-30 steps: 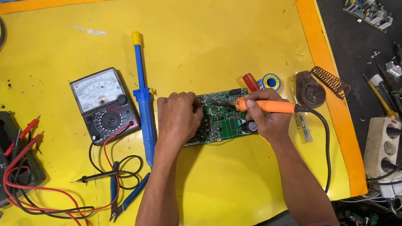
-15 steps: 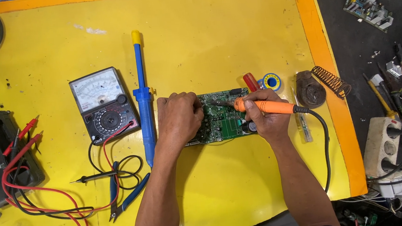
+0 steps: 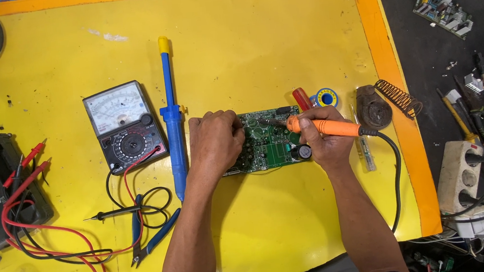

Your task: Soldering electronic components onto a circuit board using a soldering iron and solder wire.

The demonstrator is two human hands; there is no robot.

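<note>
Matt yellow mat (image 3: 281, 46), glossy orange plastic soldering iron (image 3: 333, 127), blue plastic pump (image 3: 173, 124)

Bright, even overhead light; soft shadows under the arms, sharp focus.

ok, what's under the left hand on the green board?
The left hand lies on the left part of the green circuit board, hiding it. Right of it, round dark components and green board show. The right hand holds an orange-handled soldering iron over the board.
</note>
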